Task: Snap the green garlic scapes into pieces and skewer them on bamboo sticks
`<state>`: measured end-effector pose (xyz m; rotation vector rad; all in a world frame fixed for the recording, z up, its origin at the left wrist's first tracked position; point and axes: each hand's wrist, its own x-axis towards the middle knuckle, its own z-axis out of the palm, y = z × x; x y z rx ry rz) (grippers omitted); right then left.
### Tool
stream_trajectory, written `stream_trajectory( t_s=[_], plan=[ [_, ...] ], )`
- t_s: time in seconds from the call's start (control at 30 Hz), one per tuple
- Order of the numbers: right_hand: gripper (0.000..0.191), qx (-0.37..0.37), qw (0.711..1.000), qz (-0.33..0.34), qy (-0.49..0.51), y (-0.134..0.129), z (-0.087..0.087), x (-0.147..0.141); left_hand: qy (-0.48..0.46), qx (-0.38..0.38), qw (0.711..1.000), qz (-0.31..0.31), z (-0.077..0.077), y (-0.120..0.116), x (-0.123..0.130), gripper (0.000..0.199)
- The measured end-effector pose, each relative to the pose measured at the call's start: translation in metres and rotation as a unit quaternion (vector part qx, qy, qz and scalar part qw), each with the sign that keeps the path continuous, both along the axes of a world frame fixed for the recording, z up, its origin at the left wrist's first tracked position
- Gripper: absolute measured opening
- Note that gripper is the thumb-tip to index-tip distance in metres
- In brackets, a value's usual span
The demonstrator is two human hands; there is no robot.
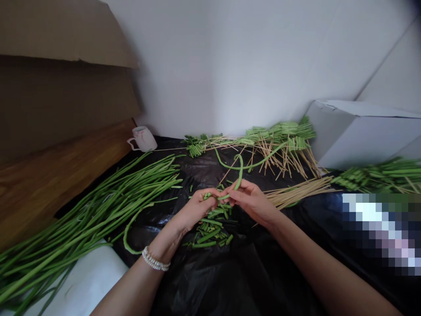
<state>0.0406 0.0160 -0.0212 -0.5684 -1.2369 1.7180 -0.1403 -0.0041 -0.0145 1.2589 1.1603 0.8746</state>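
My left hand (199, 208) and my right hand (248, 202) meet above the black plastic sheet (230, 281), their fingertips pinching a long green yardlong bean (239, 175). The bean arches up out of my right hand and curves back over the sheet. Under my hands lies a loose heap of short cut bean pieces (210, 230). A bracelet of white beads (155, 260) circles my left wrist. My fingers hide the bean's end, so its exact grip point cannot be seen.
A large bunch of long beans (98, 197) spreads across the left, over a wooden board (49, 180). Behind my hands lie bamboo skewers threaded with bean pieces (283, 147). Further back are a white mug (143, 138) and a white box (358, 136).
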Motion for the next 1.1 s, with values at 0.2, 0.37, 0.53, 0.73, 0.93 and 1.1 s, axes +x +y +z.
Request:
stream_trajectory(
  t_s=[0.2, 0.37, 0.53, 0.73, 0.93, 1.1],
  plan=[
    [0.016, -0.014, 1.0, -0.007, -0.01, 0.001, 0.0, 0.001, -0.065, 0.014, 0.997, 0.043, -0.001, 0.002, 0.001, 0.019],
    [0.016, -0.069, 0.997, 0.007, 0.037, 0.005, -0.002, 0.006, -0.194, -0.041, 0.974, 0.108, 0.0, 0.009, -0.003, 0.032],
    [0.016, -0.065, 0.997, 0.03, 0.026, 0.004, -0.002, 0.007, -0.231, -0.07, 0.964, 0.107, -0.001, 0.01, -0.006, 0.034],
    [0.018, -0.022, 0.999, 0.003, -0.045, 0.004, -0.004, 0.005, -0.116, -0.114, 0.985, -0.063, 0.004, -0.001, -0.004, 0.038],
    [0.018, -0.028, 0.999, -0.001, -0.034, 0.003, -0.002, 0.003, -0.086, -0.122, 0.984, -0.103, 0.007, -0.002, -0.005, 0.027],
    [0.016, -0.072, 0.996, -0.025, 0.038, 0.006, -0.002, 0.005, -0.055, -0.126, 0.985, -0.103, 0.008, -0.003, -0.004, 0.02]
  ],
)
